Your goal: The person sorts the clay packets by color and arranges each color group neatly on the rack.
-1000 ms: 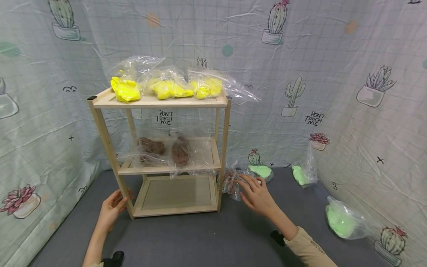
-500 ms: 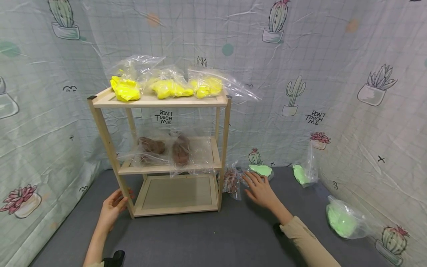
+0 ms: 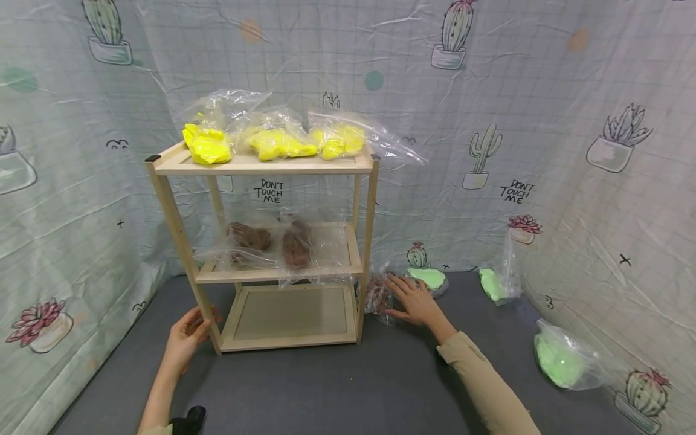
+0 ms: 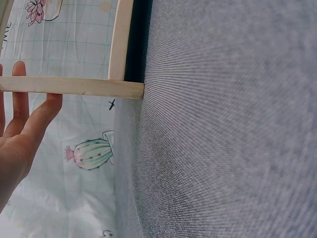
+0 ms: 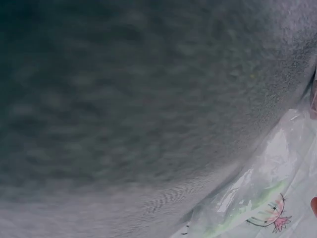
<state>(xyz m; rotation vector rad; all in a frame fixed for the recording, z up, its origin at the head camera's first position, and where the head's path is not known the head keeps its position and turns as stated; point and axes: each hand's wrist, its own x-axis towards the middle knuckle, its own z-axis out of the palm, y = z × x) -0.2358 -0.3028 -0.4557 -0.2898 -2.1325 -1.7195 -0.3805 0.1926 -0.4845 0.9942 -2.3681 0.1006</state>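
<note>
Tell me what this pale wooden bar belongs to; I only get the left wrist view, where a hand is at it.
Observer: The bar is a front leg of a three-tier wooden rack, as the head view shows.

Visitor: Ooh, does the rack hold anything?

Observer: Its top tier carries three clear bags of something yellow.

Visitor: And what's going on over to the right?

Observer: There, the right hand is at a clear bag with brownish contents, though I can't tell whether they touch.
</note>
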